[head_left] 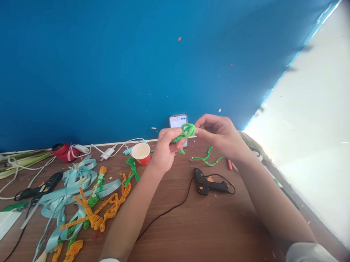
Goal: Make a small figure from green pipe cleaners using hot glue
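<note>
A bright green pipe cleaner (188, 129), wound into a small looped coil, is held up above the table in front of the phone. My left hand (166, 149) is closed on it from the left, thumb on top and fingers beneath. At the coil's right edge, my right hand (222, 136) pinches with thumb and forefinger. Below the hands, a black glue gun (208, 184) lies on its side with its cord trailing left. Loose green pipe cleaner pieces (206, 159) rest on the table behind it. The phone (178, 121) leans against the wall, partly covered by my left hand.
A paper cup (141, 153) stands left of my left hand. Further left lie orange pipe cleaner shapes (97, 220), tangled light blue ribbon (57, 203), a second glue gun (43, 186), white cables and a red bundle (66, 152). The blue wall (147, 61) rises directly behind the table.
</note>
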Motion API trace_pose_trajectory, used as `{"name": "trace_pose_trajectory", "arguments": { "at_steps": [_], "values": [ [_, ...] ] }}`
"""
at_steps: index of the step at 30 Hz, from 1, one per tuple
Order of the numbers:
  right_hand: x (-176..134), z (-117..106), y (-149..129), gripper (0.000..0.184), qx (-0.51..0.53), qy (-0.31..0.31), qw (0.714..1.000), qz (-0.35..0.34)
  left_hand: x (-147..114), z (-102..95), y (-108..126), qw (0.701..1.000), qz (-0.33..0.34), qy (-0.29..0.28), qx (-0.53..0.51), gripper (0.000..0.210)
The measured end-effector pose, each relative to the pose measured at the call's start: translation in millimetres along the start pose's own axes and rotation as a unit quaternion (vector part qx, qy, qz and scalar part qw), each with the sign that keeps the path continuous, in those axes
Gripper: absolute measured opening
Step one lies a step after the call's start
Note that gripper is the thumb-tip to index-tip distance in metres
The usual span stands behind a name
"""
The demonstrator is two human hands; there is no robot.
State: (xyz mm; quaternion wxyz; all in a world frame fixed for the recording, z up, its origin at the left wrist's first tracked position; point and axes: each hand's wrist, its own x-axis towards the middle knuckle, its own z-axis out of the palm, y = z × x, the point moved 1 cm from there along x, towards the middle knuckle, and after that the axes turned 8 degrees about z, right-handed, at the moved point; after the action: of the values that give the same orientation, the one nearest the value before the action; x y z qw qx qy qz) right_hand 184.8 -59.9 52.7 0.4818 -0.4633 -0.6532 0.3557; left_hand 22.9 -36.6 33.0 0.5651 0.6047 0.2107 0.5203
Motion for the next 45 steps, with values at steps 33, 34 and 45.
{"name": "trace_pose_trajectory", "arguments": {
  "at_steps": [33, 34, 45],
  "values": [
    [-5.6, 3.8, -1.2, 0.022, -0.119, 0.055, 0.991, 0.002, 7.4, -11.2, -10.4, 0.881, 0.057, 0.014, 0.469, 0.040],
    [-5.4, 3.6, -0.7, 0.022, -0.115, 0.055, 0.992, 0.001, 7.3, -11.0, -10.5, 0.889, 0.057, 0.016, 0.454, 0.039],
    [-4.8, 6.7, 2.2, 0.018, -0.115, 0.031, 0.993, -0.011, 9.7, -5.3, -24.3, 0.985, 0.009, 0.128, 0.114, 0.035]
  ]
}}
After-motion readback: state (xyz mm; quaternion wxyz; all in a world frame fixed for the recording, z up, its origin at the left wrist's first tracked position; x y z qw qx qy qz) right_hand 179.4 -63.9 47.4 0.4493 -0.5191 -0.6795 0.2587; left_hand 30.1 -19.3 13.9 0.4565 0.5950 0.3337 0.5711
